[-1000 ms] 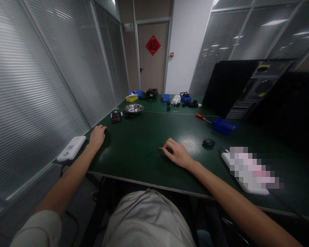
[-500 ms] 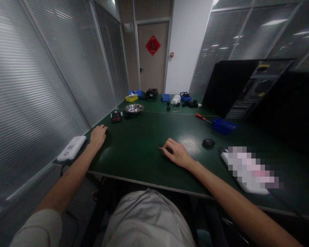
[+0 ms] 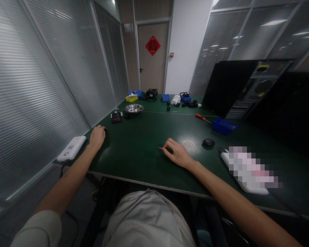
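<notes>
My right hand (image 3: 177, 153) rests on the green table (image 3: 134, 151), thumb and forefinger pinched on a thin, pale, pointed piece (image 3: 160, 148). Only its short tip sticks out to the left, too small to name. Farther left, near the table's edge, my left hand (image 3: 97, 136) lies with fingers curled downward; a dark patch shows at the fingertips, and I cannot make out what is under them. Beyond that hand are a dark flat case (image 3: 116, 117) and a shiny metal bowl (image 3: 134, 109) with small pieces inside. A black computer mouse (image 3: 208, 142) sits right of my right hand.
A white device (image 3: 71, 148) stands at the left edge. On the right are an orange-handled screwdriver (image 3: 200, 117), a blue bin (image 3: 224, 126), a blurred-out white item (image 3: 243, 178) and a computer case (image 3: 262, 89). A yellow tray (image 3: 131, 98) and blue bins stand at the back.
My left hand has shifted slightly, its fingertips drawing in and down. My right hand keeps its pinch in the same place.
</notes>
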Motion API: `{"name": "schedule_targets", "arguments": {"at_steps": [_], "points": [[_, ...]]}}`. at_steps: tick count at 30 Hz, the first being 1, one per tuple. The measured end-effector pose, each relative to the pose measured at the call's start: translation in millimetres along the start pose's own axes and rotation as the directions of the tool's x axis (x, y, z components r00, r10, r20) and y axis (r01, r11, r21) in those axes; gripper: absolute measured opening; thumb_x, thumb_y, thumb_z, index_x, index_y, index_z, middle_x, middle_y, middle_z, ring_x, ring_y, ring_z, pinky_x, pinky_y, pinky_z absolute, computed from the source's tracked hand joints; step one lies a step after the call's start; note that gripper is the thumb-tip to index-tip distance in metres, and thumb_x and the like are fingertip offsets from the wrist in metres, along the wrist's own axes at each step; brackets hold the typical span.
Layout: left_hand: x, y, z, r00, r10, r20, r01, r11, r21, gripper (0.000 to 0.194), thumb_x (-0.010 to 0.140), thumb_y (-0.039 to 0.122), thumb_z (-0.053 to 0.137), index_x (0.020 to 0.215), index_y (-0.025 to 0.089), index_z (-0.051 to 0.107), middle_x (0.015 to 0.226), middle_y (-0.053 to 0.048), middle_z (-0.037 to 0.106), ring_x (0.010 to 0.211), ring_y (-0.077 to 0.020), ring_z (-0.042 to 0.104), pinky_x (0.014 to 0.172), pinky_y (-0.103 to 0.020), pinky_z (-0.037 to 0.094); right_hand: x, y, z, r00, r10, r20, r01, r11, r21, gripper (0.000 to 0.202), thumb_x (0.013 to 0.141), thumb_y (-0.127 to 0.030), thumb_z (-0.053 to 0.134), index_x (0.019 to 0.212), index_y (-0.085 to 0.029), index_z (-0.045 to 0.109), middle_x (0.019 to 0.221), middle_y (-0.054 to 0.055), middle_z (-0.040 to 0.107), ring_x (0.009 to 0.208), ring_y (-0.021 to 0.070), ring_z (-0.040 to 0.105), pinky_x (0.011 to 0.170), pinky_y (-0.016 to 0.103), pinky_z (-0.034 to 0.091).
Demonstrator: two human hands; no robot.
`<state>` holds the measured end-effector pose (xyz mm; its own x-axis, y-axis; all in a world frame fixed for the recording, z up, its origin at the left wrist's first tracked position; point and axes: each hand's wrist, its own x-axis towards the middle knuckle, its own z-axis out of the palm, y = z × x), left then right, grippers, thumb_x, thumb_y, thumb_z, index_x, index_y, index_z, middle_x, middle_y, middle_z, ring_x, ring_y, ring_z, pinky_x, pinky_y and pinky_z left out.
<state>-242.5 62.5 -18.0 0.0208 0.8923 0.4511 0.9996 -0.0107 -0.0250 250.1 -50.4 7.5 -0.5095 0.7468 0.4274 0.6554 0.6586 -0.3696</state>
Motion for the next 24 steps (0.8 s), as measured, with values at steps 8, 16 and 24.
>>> {"name": "schedule_targets", "arguments": {"at_steps": [8, 16, 24], "points": [[-2.2, 5.8, -10.3, 0.999, -0.043, 0.031, 0.045, 0.998, -0.042, 0.040, 0.096, 0.021, 0.040, 0.117, 0.013, 0.073, 0.119, -0.017, 0.066, 0.112, -0.0304, 0.060, 0.099, -0.043, 0.049, -0.1, -2.7, -2.7, 1.000, 0.006, 0.014, -0.006, 1.000, -0.010, 0.014, 0.103, -0.034, 0.052, 0.100, -0.023, 0.061, 0.103, 0.003, 0.062, 0.075, 0.0139, 0.058, 0.068, 0.027, 0.042], [-3.2, 6.9, -12.9, 0.996, -0.087, 0.028, 0.087, 0.996, -0.002, 0.039, 0.096, 0.025, 0.041, 0.113, 0.014, 0.074, 0.117, -0.017, 0.066, 0.110, -0.0298, 0.061, 0.097, -0.040, 0.049, 0.0, 0.3, 0.1, 1.000, -0.001, 0.008, 0.001, 1.000, -0.016, 0.012, 0.102, -0.033, 0.054, 0.100, -0.023, 0.061, 0.102, 0.003, 0.061, 0.076, 0.0137, 0.059, 0.068, 0.027, 0.042], [7.4, 34.4, -34.7, 0.997, 0.032, 0.070, -0.033, 0.999, 0.011, 0.034, 0.097, 0.028, 0.046, 0.108, 0.017, 0.076, 0.113, -0.014, 0.070, 0.104, -0.0300, 0.063, 0.090, -0.041, 0.049, 0.1, 0.9, -0.5, 1.000, -0.004, 0.016, 0.004, 0.999, -0.036, 0.012, 0.102, -0.033, 0.054, 0.099, -0.023, 0.060, 0.102, 0.002, 0.061, 0.074, 0.0129, 0.058, 0.065, 0.026, 0.040]]}}
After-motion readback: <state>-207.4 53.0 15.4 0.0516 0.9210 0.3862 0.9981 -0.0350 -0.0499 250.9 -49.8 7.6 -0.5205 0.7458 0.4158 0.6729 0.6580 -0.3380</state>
